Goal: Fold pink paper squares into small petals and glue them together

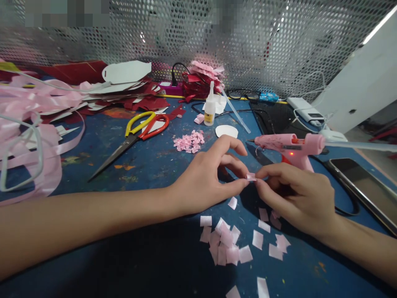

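Between the fingertips of both hands is a small pink ribbon piece [251, 176]. My left hand [214, 174] pinches its left end with thumb and a finger, the index finger raised above. The right end is pinched by my right hand [294, 192]. Cut pink ribbon squares [226, 242] lie in a loose pile below the hands, with several more scattered to the right. Beyond my left hand sits a heap of small folded pink pieces [189, 141]. A pink glue gun [288, 147] with a lit red light rests just behind my right hand.
Scissors [130, 138] with yellow and red handles lie left of centre. Behind are a glue bottle [209, 109], a white oval piece [226, 131] and a clear glue stick [236, 111]. Pink ribbon [46, 174] spreads at left. A phone [366, 190] and cables lie at right.
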The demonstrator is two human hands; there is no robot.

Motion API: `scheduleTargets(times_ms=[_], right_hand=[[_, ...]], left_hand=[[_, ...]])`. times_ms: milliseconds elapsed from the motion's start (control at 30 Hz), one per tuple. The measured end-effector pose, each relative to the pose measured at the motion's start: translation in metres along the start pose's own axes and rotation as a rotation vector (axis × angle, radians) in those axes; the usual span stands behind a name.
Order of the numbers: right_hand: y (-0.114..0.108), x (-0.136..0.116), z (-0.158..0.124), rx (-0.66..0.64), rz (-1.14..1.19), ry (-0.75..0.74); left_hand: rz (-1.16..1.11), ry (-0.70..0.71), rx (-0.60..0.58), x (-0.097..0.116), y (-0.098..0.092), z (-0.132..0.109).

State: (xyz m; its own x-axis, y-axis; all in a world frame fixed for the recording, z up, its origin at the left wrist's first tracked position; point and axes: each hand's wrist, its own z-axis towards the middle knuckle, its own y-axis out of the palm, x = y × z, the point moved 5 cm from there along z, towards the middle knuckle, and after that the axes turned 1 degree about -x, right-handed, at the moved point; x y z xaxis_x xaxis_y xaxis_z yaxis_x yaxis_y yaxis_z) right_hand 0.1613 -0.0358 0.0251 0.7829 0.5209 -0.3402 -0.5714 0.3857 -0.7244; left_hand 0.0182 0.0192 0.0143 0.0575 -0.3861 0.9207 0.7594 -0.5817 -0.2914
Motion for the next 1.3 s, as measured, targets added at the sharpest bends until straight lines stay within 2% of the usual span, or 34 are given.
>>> scheduleTargets(times_ms=[300,600,1000,1300], right_hand=[[0.0,-0.009,0.001,-0.023,-0.116,-0.076],[0.006,-0.009,0.0,-0.042,-0.198,-0.138],[0.01,-0.013,-0.004,0.001,-0.324,-0.286],[0.013,-0.011,-0.004,-0.002,-0.333,-0.311]], left_hand=[[0.207,0.08,0.038,0.007,-0.003,-0.001],[0.507,0.237,0.025,0.012,0.001,-0.004],[0.672,0.299,0.039,0.011,0.003,-0.005],[0.716,0.327,0.044,0.012,0.004,-0.006]])
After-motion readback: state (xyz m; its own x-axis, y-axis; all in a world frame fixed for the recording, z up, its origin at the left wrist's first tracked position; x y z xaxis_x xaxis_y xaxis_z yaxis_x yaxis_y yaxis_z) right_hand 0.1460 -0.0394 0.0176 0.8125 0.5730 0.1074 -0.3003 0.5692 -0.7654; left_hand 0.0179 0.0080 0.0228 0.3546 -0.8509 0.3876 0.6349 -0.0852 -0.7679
